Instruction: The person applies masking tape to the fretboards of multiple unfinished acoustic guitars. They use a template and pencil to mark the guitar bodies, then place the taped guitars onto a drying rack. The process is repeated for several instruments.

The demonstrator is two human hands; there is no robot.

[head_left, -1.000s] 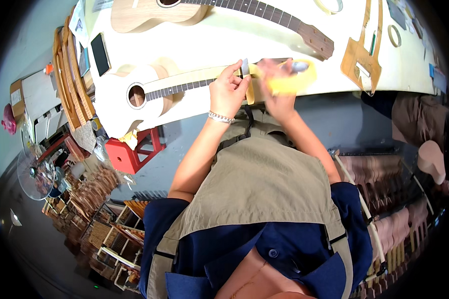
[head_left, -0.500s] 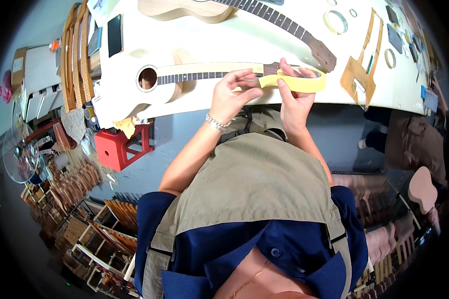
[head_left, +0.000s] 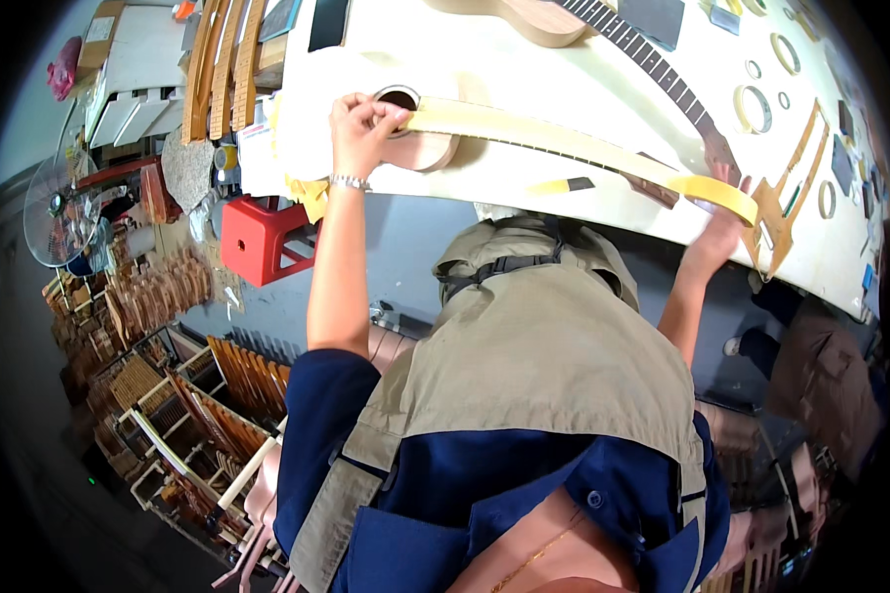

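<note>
A small unstrung wooden guitar (head_left: 427, 151) lies on the white table, its headstock (head_left: 655, 187) to the right. Over its fretboard runs a taut strip of yellow masking tape (head_left: 544, 135). My left hand (head_left: 359, 136) pinches the strip's free end beside the soundhole (head_left: 398, 96). Past the headstock, my right hand (head_left: 717, 237) grips the tape roll (head_left: 714, 190); its fingers are partly hidden and blurred. Just on the near side of the neck lies a yellow tool with a dark end (head_left: 564, 185), perhaps a cutter.
A second guitar (head_left: 653, 64) lies farther back. Tape rolls (head_left: 753, 109) and a wooden template (head_left: 799, 203) rest at the right. Several necks (head_left: 222, 74) stand at the left, above a red stool (head_left: 257, 240). Another person's clothing (head_left: 826, 371) shows at lower right.
My hands have spread apart, the left toward the soundhole and the right past the headstock. A long strip of tape has come off the roll between them. The whole view has also shifted.
</note>
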